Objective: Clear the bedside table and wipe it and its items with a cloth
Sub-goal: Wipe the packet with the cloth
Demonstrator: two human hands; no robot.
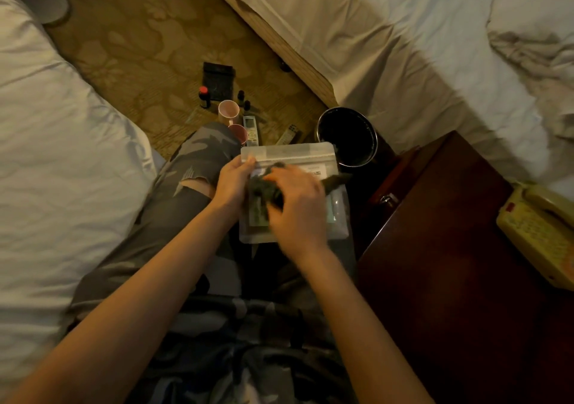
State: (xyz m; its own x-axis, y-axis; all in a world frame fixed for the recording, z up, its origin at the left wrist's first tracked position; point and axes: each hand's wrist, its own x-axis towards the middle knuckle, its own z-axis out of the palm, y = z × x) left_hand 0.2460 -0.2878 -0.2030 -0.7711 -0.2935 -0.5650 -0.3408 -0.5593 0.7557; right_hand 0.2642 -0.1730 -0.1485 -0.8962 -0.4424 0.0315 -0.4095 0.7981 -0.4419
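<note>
Frosted plastic zip pouch point(292, 155), flat and rectangular, held over the lap just left of the dark polished wood counter point(450, 248). Left hand point(231, 183) at the pouch's left edge, fingers point(248, 162) pinching near the zip strip. Right hand point(298, 208) blurred, fingers curled round a crumpled dark cloth point(264, 189) pressed on the pouch's face. Yellowish push-button telephone point(540, 232) at the counter's right edge. Round black bin point(348, 136) with a shiny rim on the floor, just beyond the pouch. On the patterned tan carpet point(139, 46) farther off: two pink cups point(229, 110), two remotes point(251, 130), small dark bottles point(204, 96), one red-capped, and a black rectangular case point(218, 81). Rumpled white bedding left point(46, 124) and right point(435, 61). Camouflage-print trousers point(192, 186), torn at the knee.
</note>
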